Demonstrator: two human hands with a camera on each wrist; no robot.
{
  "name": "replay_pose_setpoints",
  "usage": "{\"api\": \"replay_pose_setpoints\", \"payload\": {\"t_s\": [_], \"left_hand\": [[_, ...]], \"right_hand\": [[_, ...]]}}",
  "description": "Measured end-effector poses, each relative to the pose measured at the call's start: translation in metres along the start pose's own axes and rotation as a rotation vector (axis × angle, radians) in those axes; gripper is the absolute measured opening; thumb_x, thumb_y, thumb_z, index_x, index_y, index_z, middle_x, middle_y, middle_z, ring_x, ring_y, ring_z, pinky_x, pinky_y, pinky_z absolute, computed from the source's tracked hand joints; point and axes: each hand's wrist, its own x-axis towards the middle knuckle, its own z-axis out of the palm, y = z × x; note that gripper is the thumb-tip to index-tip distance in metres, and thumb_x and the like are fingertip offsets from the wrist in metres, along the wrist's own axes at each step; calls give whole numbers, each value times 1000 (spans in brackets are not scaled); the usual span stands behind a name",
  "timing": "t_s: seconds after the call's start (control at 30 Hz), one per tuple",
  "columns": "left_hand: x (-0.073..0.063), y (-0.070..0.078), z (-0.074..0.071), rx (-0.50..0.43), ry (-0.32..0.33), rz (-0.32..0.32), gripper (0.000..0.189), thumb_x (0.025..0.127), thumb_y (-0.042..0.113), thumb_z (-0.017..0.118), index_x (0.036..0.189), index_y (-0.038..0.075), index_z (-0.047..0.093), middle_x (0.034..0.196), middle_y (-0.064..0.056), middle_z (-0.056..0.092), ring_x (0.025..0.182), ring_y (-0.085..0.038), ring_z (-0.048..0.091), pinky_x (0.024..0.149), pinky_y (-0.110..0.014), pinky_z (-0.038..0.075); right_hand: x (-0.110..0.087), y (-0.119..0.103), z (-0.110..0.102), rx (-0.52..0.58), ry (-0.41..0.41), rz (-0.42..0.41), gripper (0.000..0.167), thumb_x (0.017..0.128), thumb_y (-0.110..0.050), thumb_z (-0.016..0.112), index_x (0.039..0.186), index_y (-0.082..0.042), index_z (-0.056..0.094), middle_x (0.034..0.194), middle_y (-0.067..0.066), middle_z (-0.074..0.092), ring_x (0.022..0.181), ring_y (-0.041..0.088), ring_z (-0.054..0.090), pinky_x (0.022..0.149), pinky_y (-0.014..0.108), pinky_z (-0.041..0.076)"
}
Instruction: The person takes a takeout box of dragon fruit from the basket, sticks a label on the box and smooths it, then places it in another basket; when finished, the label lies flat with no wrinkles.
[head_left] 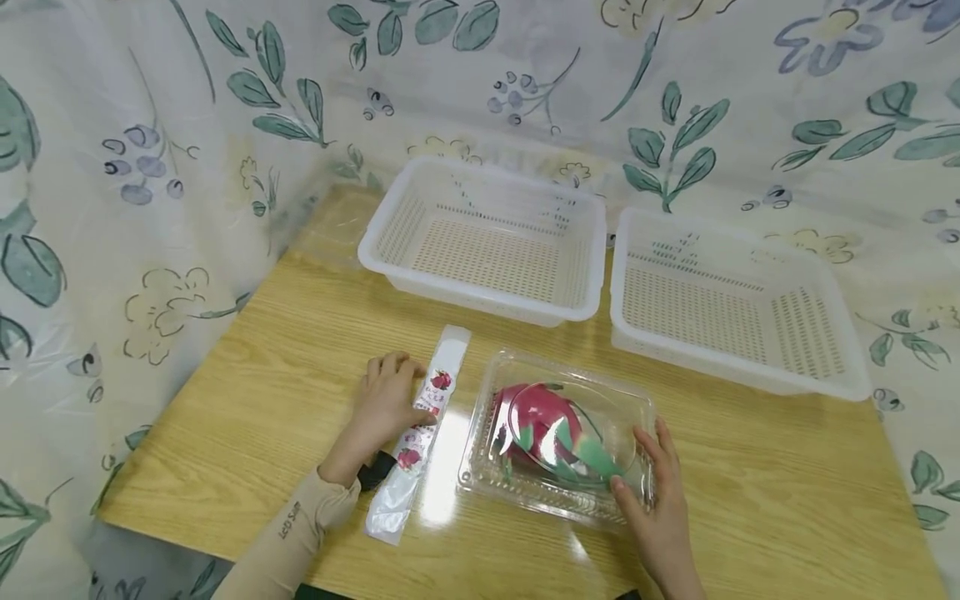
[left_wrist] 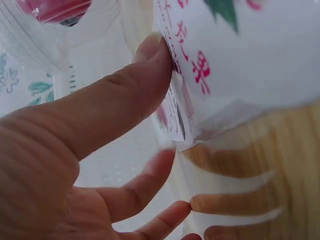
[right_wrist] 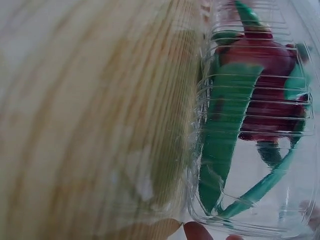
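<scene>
A clear plastic clamshell box [head_left: 487, 467] lies on the table with a red dragon fruit [head_left: 536, 417] with green scales inside, its lid down over it. At the box's right end, my right hand [head_left: 660, 508] grips it, thumb at the front corner and fingers along the side. To the left of the box lies a long white label strip [head_left: 390, 508] printed with dragon fruit pictures and red characters. My left hand [head_left: 386, 400] is over the strip, thumb tip against its edge in the left wrist view, the other fingers [left_wrist: 145, 190] spread apart from it.
Two white perforated baskets [head_left: 480, 287] [head_left: 742, 367] stand side by side at the back of the wooden table [head_left: 262, 433]. Another clear plastic piece [head_left: 337, 221] is at the back left corner. A floral curtain [head_left: 487, 75] surrounds the table.
</scene>
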Motion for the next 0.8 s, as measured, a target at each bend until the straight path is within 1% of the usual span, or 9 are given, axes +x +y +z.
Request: {"api": "replay_pose_setpoints", "payload": {"t_s": [0.17, 0.23, 0.27, 0.37, 0.47, 0.57, 0.63, 0.73, 0.8], "left_hand": [[-1, 3, -3, -24, 5, -23, 37, 66, 28, 88, 90, 11, 66, 141, -21, 43, 127, -44, 35, 103, -58, 34], [-2, 3, -3, -48, 31, -21, 27, 70, 24, 86, 83, 13, 66, 132, -19, 51, 120, -41, 41, 98, -54, 37], [-2, 3, -3, -77, 45, -20, 22, 73, 21, 83, 82, 12, 65, 122, -19, 57, 112, -39, 46, 92, -50, 41], [-2, 2, -4, -227, 78, -31, 11, 80, 13, 74, 83, 10, 63, 94, -12, 63, 84, -26, 54, 72, -33, 45], [-2, -1, -7, -453, 56, -56, 14, 85, 7, 69, 94, 4, 60, 81, -8, 61, 67, -13, 51, 56, -22, 42], [-3, -1, -10, -670, -6, -68, 31, 85, 1, 69, 111, 0, 53, 93, -12, 63, 67, -8, 53, 57, -18, 47], [-5, 2, -13, -796, -49, -41, 48, 84, -5, 67, 127, 1, 46, 106, -18, 61, 72, -10, 59, 61, -20, 52], [-9, 10, -19, -906, -73, -2, 68, 82, -13, 63, 142, 10, 38, 125, -22, 55, 94, -22, 66, 68, -25, 57], [-13, 17, -25, -932, -70, 27, 75, 81, -17, 60, 146, 15, 37, 135, -22, 49, 107, -31, 63, 70, -28, 59]], "right_hand": [[0, -1, -1, 5, 4, 4, 63, 86, -4, 64, 145, -11, 41, 164, 6, 10, 143, 51, 17, 96, 86, 14], [0, -1, -1, 6, 0, 6, 63, 87, -5, 64, 145, -11, 40, 164, 6, 10, 143, 51, 16, 96, 86, 14], [0, -1, -1, 9, -2, 8, 63, 87, -5, 64, 145, -11, 40, 164, 7, 9, 144, 51, 15, 96, 86, 14], [-1, -2, -1, 9, -2, 14, 63, 87, -5, 64, 145, -11, 40, 164, 8, 10, 144, 50, 13, 96, 85, 14], [-1, -2, -1, 0, -2, 21, 62, 87, -5, 64, 145, -12, 41, 164, 8, 11, 145, 50, 14, 97, 85, 15], [-1, -3, -1, -17, -10, 24, 62, 88, -6, 64, 145, -13, 40, 164, 10, 11, 144, 51, 15, 97, 84, 16], [0, -5, -4, -49, -31, 38, 63, 89, -9, 64, 146, -14, 39, 163, 12, 12, 143, 53, 16, 96, 84, 18], [4, -14, -10, -116, -63, 60, 61, 91, -14, 65, 146, -13, 39, 161, 20, 15, 141, 55, 18, 95, 83, 23], [7, -23, -13, -178, -80, 66, 59, 91, -17, 66, 144, -9, 41, 159, 25, 16, 140, 57, 20, 94, 82, 26]]}}
